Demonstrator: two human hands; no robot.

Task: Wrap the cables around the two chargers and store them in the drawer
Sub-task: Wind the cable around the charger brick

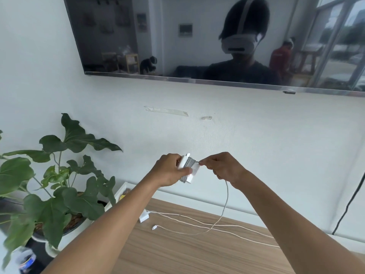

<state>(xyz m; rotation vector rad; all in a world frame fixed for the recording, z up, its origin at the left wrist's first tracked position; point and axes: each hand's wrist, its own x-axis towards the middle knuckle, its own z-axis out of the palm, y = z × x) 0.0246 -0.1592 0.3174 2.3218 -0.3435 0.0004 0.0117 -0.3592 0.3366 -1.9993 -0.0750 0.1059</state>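
My left hand (170,170) grips a white charger (187,168) held up in front of the wall, with several turns of grey cable wound round its middle. My right hand (223,168) pinches that grey cable (226,196) right beside the charger; the loose rest hangs down to the wooden top. A second white charger (143,216) lies on the wooden top below my left forearm. Its white cable (199,221) trails loose to the right, and a white plug end (154,227) lies near it. No drawer is in view.
The wooden cabinet top (177,252) runs along a white wall. A large leafy plant in a white pot (57,186) stands at the left. A wall-mounted TV (197,36) hangs above. A black cable (349,202) hangs down the wall at the right.
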